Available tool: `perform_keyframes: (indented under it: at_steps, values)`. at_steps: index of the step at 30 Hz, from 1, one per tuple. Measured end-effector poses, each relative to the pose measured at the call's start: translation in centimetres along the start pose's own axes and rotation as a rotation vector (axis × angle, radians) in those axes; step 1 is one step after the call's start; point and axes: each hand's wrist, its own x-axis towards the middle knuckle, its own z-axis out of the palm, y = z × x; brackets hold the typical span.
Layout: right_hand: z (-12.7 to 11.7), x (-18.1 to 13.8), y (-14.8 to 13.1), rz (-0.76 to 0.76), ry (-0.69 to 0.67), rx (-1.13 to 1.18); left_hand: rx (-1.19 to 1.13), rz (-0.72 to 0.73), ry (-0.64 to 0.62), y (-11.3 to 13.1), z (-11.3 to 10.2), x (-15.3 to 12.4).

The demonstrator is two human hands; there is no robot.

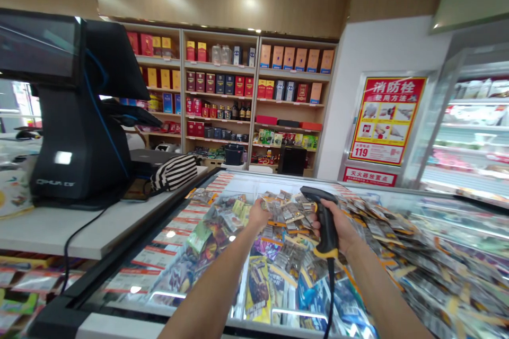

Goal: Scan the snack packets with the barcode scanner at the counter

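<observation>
In the head view, my right hand [338, 225] is wrapped round the grip of a black and yellow barcode scanner [328, 228]. Its head tilts up to the left, and a black cable hangs from the base of the handle. To the left, my left hand [259, 215] is closed at the edge of a small snack packet [272, 207], its fingertips partly hidden. Many similar clear packets with orange edges [292, 212] lie spread under both hands on the glass top of a freezer chest [159, 254]. Through the glass, colourful bags [257, 286] show below.
A larger heap of packets [397, 243] covers the freezer top on the right. At left, a black checkout terminal [75, 143] stands on a white counter [91, 228] beside a striped pouch [175, 172]. Shelves of boxed goods [218, 85] line the back wall, next to a red sign [387, 116].
</observation>
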Motion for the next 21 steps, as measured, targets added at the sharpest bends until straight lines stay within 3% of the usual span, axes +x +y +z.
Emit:
perform_keyframes:
  at_steps: [3,6,14,21]
  values:
    - [-0.5,0.3,-0.1,-0.002,0.017,-0.018,0.038,0.097,-0.046,0.7,1.5,-0.4]
    - [-0.3,1.0,0.1,0.004,-0.003,-0.019,0.104,0.150,-0.034,0.1,1.0,0.3]
    - [0.5,3.1,1.0,0.042,0.019,0.007,0.402,0.028,0.242,-7.2,-7.6,4.8]
    - [-2.3,4.1,1.2,0.058,0.086,0.031,0.558,-0.099,0.277,-12.5,-12.3,7.5]
